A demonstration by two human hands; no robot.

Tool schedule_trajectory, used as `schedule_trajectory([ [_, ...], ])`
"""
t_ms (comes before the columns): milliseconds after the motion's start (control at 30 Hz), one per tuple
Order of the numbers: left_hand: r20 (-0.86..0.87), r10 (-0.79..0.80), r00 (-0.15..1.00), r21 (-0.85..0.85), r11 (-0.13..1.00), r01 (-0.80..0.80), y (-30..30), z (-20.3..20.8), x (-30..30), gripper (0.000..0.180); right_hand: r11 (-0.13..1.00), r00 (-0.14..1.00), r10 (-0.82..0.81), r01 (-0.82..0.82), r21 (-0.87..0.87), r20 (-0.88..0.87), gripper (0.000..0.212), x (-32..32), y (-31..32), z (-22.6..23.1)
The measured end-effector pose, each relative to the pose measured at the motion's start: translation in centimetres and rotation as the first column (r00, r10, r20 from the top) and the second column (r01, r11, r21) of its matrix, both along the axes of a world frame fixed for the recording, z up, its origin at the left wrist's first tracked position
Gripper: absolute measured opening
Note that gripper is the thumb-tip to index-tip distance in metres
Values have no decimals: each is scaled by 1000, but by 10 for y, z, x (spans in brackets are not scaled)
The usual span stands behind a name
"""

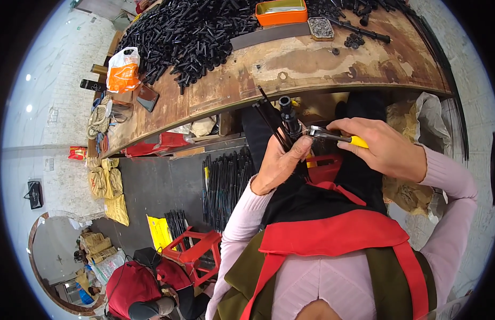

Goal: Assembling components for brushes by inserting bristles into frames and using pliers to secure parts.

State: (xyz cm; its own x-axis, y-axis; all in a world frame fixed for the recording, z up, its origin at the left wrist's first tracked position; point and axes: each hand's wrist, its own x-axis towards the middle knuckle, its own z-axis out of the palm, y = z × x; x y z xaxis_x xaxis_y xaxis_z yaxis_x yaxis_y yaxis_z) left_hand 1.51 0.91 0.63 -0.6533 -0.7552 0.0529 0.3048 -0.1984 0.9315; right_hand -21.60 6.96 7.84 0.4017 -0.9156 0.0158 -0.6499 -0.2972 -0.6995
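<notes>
My left hand [279, 162] is closed around a black ribbed tubular part [289, 114] with several thin black rods [268, 121] beside it, held in front of the table edge above my lap. Closed as well, my right hand [383, 146] grips a pair of pliers [359, 141] with yellow handles. The metal jaws of the pliers are right beside the tubular part, close to my left thumb. Whether the jaws bite on anything is too small to tell.
Beyond my hands, the worn wooden table [311, 66] bears a large heap of black tubular parts [199, 37], an orange box [281, 13], a small tray of metal bits [320, 28] and a phone [147, 98]. Bundled black rods [226, 184] and a red stool [196, 253] stand left, near a person in red [135, 290].
</notes>
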Motion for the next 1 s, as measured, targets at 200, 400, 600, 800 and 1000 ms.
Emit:
schedule_trajectory([
  [200,12,-106,994,-41,993,106,-2,-3,12,25,713,994,100,-100,694,40,57,1,-22,65],
  [400,36,32,999,22,999,-32,3,1,2,23,981,997,-74,75,180,-13,55,2,5,7],
  [600,43,84,996,-23,996,-83,-16,-3,-5,29,912,908,1,-173,-373,-418,45,-13,-8,-7],
  [800,-11,-27,1000,54,998,27,-10,-2,3,28,668,962,-137,-88,739,238,38,1,-10,18],
  [1000,30,120,992,5,993,-120,-19,-8,-8,30,902,937,-119,-37,-430,-329,53,-10,-11,-19],
])
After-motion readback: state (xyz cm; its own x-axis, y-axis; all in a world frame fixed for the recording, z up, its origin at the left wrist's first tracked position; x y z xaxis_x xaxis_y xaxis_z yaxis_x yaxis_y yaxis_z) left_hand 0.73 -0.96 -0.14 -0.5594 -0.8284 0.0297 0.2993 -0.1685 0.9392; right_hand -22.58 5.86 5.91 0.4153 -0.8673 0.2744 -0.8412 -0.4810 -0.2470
